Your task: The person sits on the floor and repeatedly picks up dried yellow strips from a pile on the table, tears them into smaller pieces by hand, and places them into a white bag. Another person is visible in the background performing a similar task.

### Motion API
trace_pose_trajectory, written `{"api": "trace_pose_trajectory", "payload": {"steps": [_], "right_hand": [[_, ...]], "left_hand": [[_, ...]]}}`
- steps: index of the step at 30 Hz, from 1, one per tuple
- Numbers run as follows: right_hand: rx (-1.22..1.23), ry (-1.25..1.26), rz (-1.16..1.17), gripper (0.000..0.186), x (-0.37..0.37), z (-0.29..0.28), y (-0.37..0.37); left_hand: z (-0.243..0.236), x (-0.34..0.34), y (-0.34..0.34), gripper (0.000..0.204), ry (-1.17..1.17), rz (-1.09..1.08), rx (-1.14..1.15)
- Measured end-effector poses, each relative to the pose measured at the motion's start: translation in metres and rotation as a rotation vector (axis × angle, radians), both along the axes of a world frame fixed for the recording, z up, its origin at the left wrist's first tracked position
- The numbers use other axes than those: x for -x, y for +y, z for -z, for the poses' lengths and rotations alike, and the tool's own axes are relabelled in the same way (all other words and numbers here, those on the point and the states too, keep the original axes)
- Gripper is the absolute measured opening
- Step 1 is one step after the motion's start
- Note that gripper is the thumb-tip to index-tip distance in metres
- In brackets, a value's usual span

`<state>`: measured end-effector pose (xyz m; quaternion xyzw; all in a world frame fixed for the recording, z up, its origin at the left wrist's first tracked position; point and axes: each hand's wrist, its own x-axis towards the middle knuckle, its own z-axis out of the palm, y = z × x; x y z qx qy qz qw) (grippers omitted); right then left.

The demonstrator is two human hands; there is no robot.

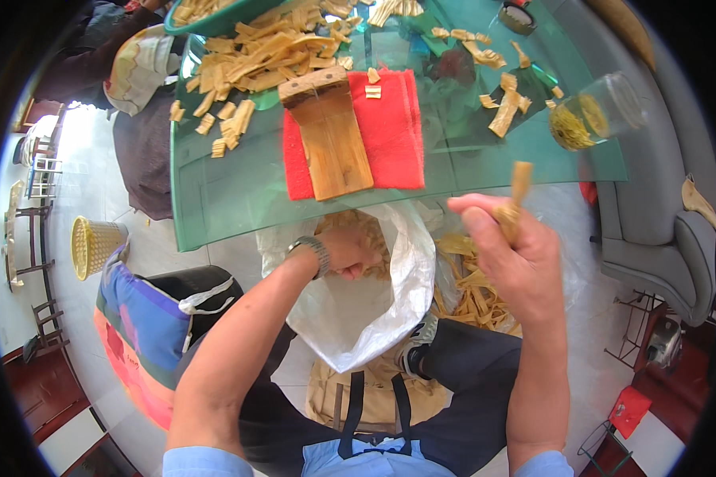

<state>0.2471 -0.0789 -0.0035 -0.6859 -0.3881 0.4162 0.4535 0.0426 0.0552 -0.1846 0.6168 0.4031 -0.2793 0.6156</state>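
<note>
My left hand (348,253), a metal watch on its wrist, reaches into an open white woven sack (410,278) between my knees. Its fingers look curled against tan chopped pieces (378,230) inside; whatever they hold is hidden. To the right of the sack, my right hand (521,258) is raised in a fist around a tan, wooden-looking stick (520,184). One end pokes out above the fist; the rest is covered. Beyond the sack, an angled wooden block (330,139) rests on a red towel (398,135) near the glass table's front edge.
The green glass table (469,171) carries a heap of tan strips (262,52), a green basin (215,20) and a tipped clear jar (589,119). More long strips (481,290) lie below its edge. A yellow basket (95,245) stands left; a grey sofa (644,183) stands right.
</note>
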Motion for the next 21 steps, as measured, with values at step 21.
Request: {"api": "trace_pose_trajectory", "payload": {"steps": [21], "right_hand": [[-0.113, 0.023, -0.239, 0.024, 0.087, 0.009, 0.000]], "left_hand": [[-0.147, 0.047, -0.069, 0.016, -0.930, -0.951, -0.119]]}}
